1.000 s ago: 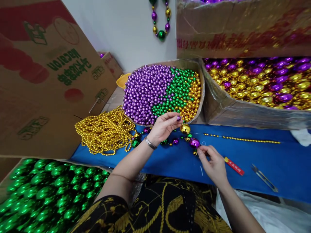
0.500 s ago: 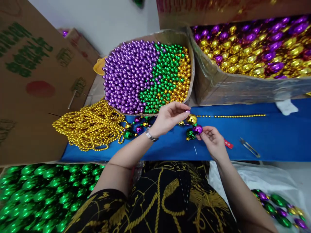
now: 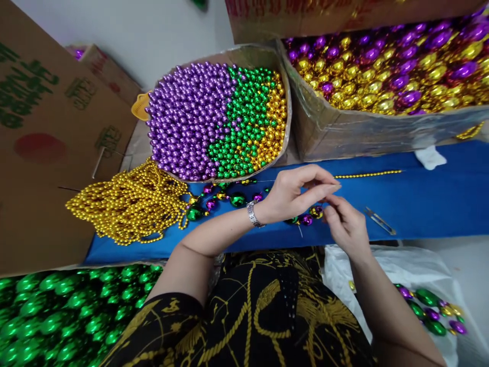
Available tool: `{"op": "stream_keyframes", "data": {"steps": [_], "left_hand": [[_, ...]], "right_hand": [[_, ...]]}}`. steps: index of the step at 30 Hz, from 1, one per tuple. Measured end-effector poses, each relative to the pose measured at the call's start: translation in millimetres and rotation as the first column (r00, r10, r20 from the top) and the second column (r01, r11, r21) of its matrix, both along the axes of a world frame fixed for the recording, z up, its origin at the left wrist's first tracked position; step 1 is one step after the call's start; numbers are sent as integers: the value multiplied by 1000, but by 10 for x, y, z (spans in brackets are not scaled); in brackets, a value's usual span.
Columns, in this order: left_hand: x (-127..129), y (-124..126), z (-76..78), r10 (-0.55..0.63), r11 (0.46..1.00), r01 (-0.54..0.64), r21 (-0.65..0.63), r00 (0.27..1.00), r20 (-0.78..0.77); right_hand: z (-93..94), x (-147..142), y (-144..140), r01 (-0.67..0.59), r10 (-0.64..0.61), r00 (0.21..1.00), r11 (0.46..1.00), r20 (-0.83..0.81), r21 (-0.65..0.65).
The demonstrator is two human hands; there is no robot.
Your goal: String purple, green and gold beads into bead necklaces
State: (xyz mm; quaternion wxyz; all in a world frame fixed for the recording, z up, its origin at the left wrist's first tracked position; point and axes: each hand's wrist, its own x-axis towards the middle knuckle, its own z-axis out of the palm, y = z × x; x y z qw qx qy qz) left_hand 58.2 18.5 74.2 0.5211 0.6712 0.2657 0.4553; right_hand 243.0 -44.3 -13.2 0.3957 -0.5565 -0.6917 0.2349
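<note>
My left hand (image 3: pixel 300 191) is closed, thumb and forefinger pinched at a fine thread (image 3: pixel 266 180) that runs to it from the left. Just right of it, my right hand (image 3: pixel 347 221) is also closed, its fingertips pressed together close to the left ones; what they hold is too small to make out. Below the hands hang or lie large purple, green and gold beads (image 3: pixel 307 219), partly hidden by my fingers. More of the mixed bead string (image 3: pixel 237 199) lies on the blue tabletop (image 3: pixel 244 239) left of my wrist.
Behind the hands stands a carton of small purple, green and gold beads (image 3: pixel 191 117). A box of larger gold and purple beads (image 3: pixel 367 99) is at right. Gold bead strands (image 3: pixel 128 204) lie left, thread snips (image 3: pixel 380 221) right. Green beads (image 3: pixel 57 316) fill a box below.
My hands have come together, fingertips nearly touching. My right hand has left the large purple bead and moved up; the small purple bead no longer shows in my left fingers. The view has shifted right.
</note>
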Motion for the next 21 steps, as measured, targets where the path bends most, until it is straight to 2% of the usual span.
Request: {"op": "stream_keyframes", "data": {"steps": [2, 4, 6, 8, 9, 10, 12, 14, 15, 17, 21], "left_hand": [[54, 18, 3, 16, 999, -14, -35, 998, 67], [83, 7, -118, 47, 997, -41, -60, 994, 103], [82, -38, -366, 76, 997, -74, -29, 996, 39], [63, -108, -690, 56, 995, -41, 87, 982, -183], [50, -147, -853, 33, 987, 23, 156, 937, -348], [37, -183, -1003, 22, 973, 97, 207, 861, -508], [14, -237, -1233, 48, 942, 214, 258, 676, -736], [-3, -252, -1356, 113, 928, 236, 287, 556, -823], [-10, -244, -1385, 143, 923, 232, 308, 535, -833], [-23, -208, -1398, 191, 903, 223, 367, 556, -809], [-85, -201, -1314, 320, 814, 118, 569, 726, -608]], "right_hand": [[109, -57, 24, -21, 18, 998, 999, 61, 49], [136, -74, 27, -7, 1, 996, 998, 87, 67], [112, -48, 8, 38, -42, 996, 998, 76, 59], [69, -2, -10, 88, -89, 995, 996, 42, 25], [45, 17, -10, 105, -105, 994, 994, 11, -3], [21, 30, 1, 113, -114, 993, 993, -28, -37], [-30, 44, 52, 118, -133, 981, 987, -143, -105], [-87, 68, 128, 116, -156, 948, 981, -277, -156], [-115, 95, 166, 119, -170, 931, 978, -324, -171], [-158, 176, 216, 135, -191, 922, 974, -337, -182], [-159, 322, 164, 112, -125, 988, 982, -86, -150]]}}
